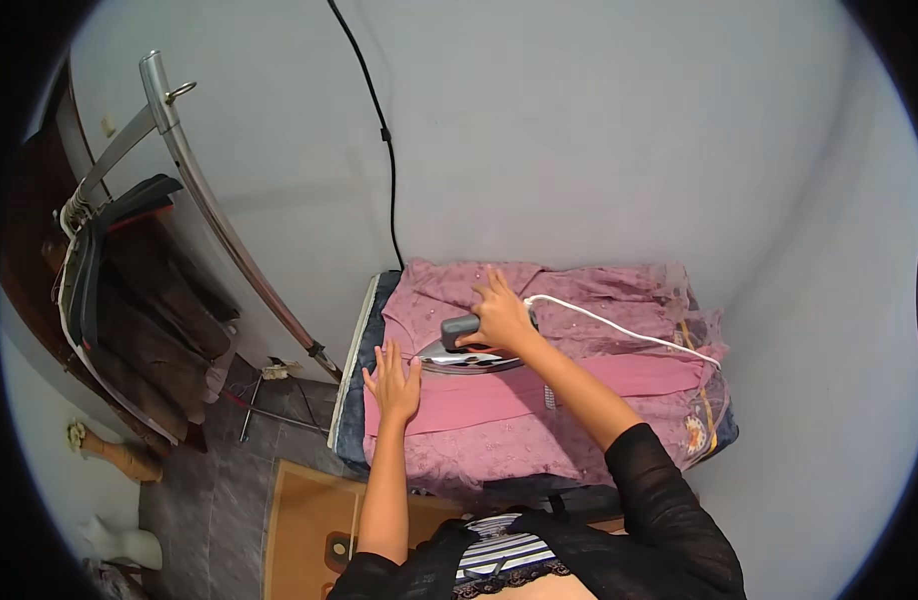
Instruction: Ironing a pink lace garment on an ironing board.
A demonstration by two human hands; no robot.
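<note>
A pink sheer embroidered garment (504,454) lies spread over a padded surface (348,420) with a dark blue cover. Across its middle runs a plain pink band of fabric (459,405). My right hand (504,311) is on the dark handle of a clothes iron (466,358), whose shiny metal body rests on the pink cloth with its tip toward the left. From the iron's rear a white cord (624,328) runs to the right edge. My left hand (395,382) lies flat on the cloth, fingers spread, just left of the iron's tip.
At the left, a metal garment rack (211,210) holds dark clothes (151,300) on hangers. A black cable (390,165) hangs down the wall behind the padded surface. An orange-brown mat (309,517) lies on the grey tiled floor, near a vase-like object (121,456).
</note>
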